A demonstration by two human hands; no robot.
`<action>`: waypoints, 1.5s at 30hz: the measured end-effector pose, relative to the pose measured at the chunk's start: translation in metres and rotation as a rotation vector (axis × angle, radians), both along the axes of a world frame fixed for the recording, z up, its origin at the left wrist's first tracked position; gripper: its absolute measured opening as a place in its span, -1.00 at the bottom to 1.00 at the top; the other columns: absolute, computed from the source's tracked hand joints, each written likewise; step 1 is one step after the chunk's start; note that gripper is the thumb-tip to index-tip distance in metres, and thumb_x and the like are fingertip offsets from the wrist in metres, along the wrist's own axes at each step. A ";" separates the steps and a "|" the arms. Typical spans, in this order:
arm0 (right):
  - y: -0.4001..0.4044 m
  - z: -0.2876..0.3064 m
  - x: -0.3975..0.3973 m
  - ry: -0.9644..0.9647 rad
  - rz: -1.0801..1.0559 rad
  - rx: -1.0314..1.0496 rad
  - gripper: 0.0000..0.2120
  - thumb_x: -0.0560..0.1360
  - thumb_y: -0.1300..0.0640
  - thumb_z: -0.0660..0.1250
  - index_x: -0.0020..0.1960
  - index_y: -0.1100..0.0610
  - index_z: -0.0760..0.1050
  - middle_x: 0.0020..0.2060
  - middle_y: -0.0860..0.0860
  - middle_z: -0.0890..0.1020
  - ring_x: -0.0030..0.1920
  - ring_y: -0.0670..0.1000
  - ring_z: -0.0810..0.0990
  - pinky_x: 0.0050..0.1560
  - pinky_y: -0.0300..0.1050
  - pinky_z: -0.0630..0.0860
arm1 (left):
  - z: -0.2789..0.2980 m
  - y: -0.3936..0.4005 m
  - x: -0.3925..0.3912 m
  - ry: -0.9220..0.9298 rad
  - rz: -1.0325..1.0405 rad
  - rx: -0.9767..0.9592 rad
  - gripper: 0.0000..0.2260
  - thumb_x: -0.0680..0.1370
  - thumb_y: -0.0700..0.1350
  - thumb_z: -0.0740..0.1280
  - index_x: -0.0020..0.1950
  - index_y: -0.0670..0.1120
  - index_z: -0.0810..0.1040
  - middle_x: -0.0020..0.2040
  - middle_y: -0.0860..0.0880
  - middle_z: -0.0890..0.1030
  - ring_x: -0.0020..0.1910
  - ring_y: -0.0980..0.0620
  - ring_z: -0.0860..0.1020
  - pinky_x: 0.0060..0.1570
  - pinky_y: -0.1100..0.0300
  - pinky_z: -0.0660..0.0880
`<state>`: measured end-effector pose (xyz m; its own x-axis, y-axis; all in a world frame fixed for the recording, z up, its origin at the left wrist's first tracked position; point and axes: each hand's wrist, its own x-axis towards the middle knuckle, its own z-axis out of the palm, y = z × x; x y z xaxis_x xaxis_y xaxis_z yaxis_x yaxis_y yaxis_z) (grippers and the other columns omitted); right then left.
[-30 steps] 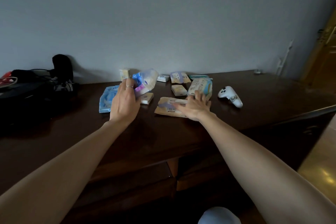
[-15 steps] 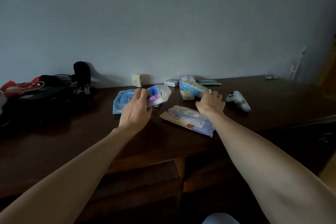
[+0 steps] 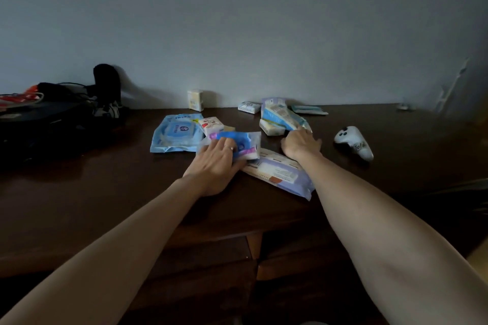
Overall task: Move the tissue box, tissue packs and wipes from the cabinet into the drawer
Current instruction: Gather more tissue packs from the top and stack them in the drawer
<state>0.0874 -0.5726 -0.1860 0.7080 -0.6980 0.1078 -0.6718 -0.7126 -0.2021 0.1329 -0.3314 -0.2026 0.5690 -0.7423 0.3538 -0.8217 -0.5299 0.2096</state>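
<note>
On the dark wooden cabinet top (image 3: pixel 105 192) my left hand (image 3: pixel 215 163) grips a blue-and-white tissue pack (image 3: pixel 244 144), held low against the wood. My right hand (image 3: pixel 301 144) is curled at the near end of a tall blue-and-white tissue pack (image 3: pixel 278 115) and holds it. A long purple wipes pack (image 3: pixel 280 173) lies between my wrists. A blue wipes pack (image 3: pixel 175 136) lies flat to the left, with a small heart-printed tissue pack (image 3: pixel 211 124) beside it. A pale small pack (image 3: pixel 272 130) sits under the tall pack.
Against the wall stand a small yellow-white box (image 3: pixel 195 100), a small white pack (image 3: pixel 248 107) and a flat teal pack (image 3: pixel 309 110). A white controller (image 3: pixel 353 142) lies right. Black gear and cables (image 3: pixel 52 113) fill the left. Drawer fronts (image 3: pixel 206 258) below look closed.
My left hand has lowered the blue tissue pack from the air down onto the cabinet top. My right hand left the purple wipes pack and took hold of the tall blue-and-white pack.
</note>
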 end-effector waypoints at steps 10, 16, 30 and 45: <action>0.067 0.058 -0.037 -0.841 0.072 -0.093 -0.84 0.55 0.15 0.38 0.07 -0.03 0.68 0.11 -0.03 0.65 0.05 0.06 0.64 -0.09 -0.13 0.47 | 0.015 0.042 -0.027 -0.087 0.125 -0.445 -0.75 0.70 -0.05 0.16 0.33 -0.12 0.40 0.29 -0.15 0.50 0.27 -0.15 0.45 0.28 -0.07 0.40; 0.153 0.057 -0.066 -1.087 0.190 0.240 -0.80 0.49 0.19 0.41 0.01 -0.02 0.45 -0.02 -0.05 0.61 -0.08 0.02 0.62 -0.23 -0.30 0.40 | 0.047 0.113 -0.048 0.399 0.164 -1.056 -0.94 0.69 0.03 0.16 0.05 0.10 0.32 -0.09 0.09 0.56 -0.13 0.12 0.58 -0.19 0.06 0.52; 0.324 -0.169 -0.216 -1.034 0.399 0.891 -0.58 0.43 0.13 0.47 0.27 -0.01 0.53 0.14 -0.09 0.68 0.16 -0.07 0.66 0.10 -0.07 0.62 | -0.142 0.263 -0.202 0.763 0.472 -1.331 -0.87 0.68 0.08 0.23 0.00 0.06 0.42 0.00 0.04 0.57 -0.06 0.19 0.61 -0.12 0.18 0.56; 0.360 -0.311 -0.266 -0.197 0.208 0.942 -0.86 0.61 -0.04 0.29 0.15 -0.09 0.44 -0.08 -0.14 0.64 -0.18 -0.25 0.59 -0.36 -0.45 0.42 | -0.296 0.273 -0.248 1.401 0.506 -1.054 -0.80 0.71 -0.01 0.20 0.14 -0.07 0.55 0.04 0.04 0.73 0.03 0.04 0.69 -0.15 0.14 0.62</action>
